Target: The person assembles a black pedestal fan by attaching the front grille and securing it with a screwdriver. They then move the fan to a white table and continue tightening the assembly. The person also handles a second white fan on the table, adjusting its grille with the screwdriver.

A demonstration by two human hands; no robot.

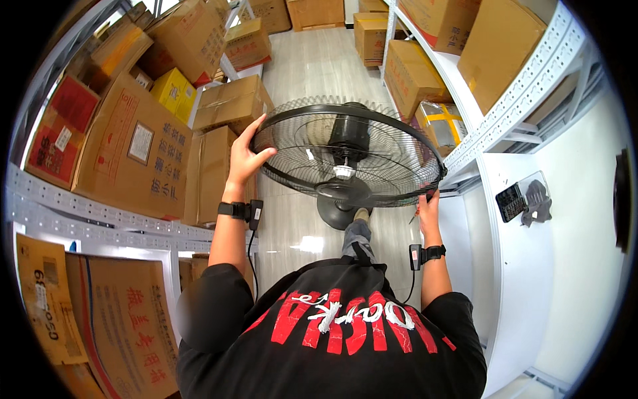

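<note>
A large black floor fan stands in front of me, its round wire guard tilted so that the dark rim makes a wide oval. My left hand grips the guard's left edge, fingers against the rim and thumb stuck out. At the lower right edge, my right hand holds the rim between thumb and fingers. A white piece shows near the fan's middle, beneath the black motor housing. Below the guard, the round black base rests on the floor by my shoe.
Cardboard boxes fill metal shelves on the left; more boxes sit on the right shelving. A white ledge at right carries a black tray-like item and a crumpled grey bag. Pale floor runs between the shelves.
</note>
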